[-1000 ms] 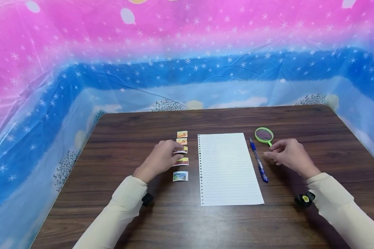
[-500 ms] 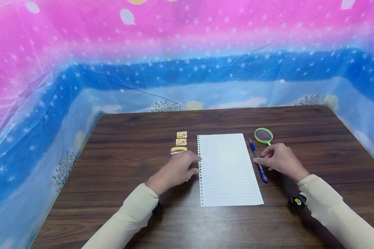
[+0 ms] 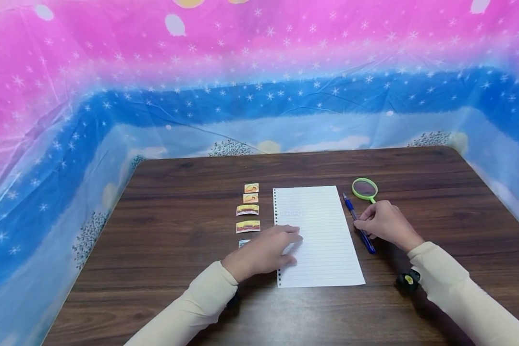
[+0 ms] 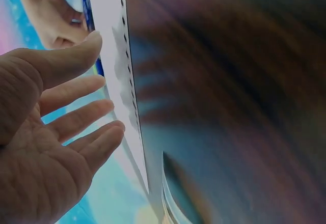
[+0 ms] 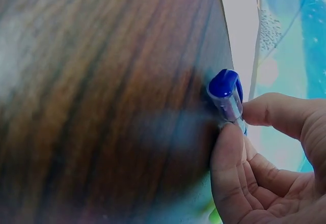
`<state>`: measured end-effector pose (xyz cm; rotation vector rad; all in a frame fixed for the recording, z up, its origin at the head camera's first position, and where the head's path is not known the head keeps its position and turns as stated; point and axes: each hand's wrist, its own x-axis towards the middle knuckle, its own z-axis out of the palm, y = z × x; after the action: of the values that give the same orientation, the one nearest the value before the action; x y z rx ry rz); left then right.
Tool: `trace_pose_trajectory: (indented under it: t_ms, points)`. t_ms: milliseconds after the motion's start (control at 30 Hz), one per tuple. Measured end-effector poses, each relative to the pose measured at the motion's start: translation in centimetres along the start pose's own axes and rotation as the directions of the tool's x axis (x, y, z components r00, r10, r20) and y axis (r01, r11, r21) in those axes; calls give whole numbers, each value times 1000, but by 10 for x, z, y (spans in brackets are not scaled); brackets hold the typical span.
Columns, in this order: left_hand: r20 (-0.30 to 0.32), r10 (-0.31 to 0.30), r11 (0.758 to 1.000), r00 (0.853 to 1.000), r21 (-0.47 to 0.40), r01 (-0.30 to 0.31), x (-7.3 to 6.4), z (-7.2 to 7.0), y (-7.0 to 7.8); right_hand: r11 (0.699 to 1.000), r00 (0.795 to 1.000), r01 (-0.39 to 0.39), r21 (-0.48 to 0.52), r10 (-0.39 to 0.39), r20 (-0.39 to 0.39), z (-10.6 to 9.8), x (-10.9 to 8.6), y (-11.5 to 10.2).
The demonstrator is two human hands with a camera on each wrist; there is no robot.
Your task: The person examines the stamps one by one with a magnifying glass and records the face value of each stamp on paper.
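Note:
My left hand (image 3: 264, 247) is over the left side of a lined, hole-punched sheet of paper (image 3: 324, 262), fingers spread and holding nothing. In the left wrist view the fingers of that hand (image 4: 56, 137) reach out loosely beside the paper's punched edge (image 4: 109, 10). Right of the sheet, my right hand (image 3: 387, 223) pinches a blue ballpoint pen (image 3: 349, 204) lying along the paper's edge. The right wrist view has thumb and fingers on either side of the clear barrel, near the pen's blue end (image 5: 224, 84).
Several small stamp-like picture cards (image 3: 248, 226) form a column left of the paper; the nearest (image 3: 244, 243) is partly covered by my left hand. A green-rimmed magnifying glass (image 3: 365, 189) lies beyond my right hand. A patterned cloth (image 3: 259, 101) hangs behind the wooden table (image 3: 177, 192).
My left hand has moved right from the picture cards to over the paper. My right hand has gone from near the magnifying glass handle to the pen, which has shifted slightly.

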<state>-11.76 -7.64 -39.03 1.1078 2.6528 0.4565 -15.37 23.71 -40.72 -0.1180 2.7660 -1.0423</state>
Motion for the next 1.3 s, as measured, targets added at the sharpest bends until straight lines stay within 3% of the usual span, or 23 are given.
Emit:
trace_pose_trajectory:
  t_ms: [300, 567, 900, 1300]
  points:
    - [28, -2, 997, 1000, 83, 0, 0, 8, 8, 999, 999, -36, -3, 36, 3, -1, 0, -1]
    - [46, -17, 996, 999, 84, 13, -1, 6, 8, 999, 999, -22, 37, 23, -30, -7, 1, -3]
    - [42, -5, 996, 999, 94, 1, -1, 6, 7, 972, 1000, -11, 236, 14, -10, -11, 3, -3]
    - [55, -16, 996, 998, 92, 11, 1, 5, 8, 937, 998, 35, 348, -18, -53, -23, 1, -1]
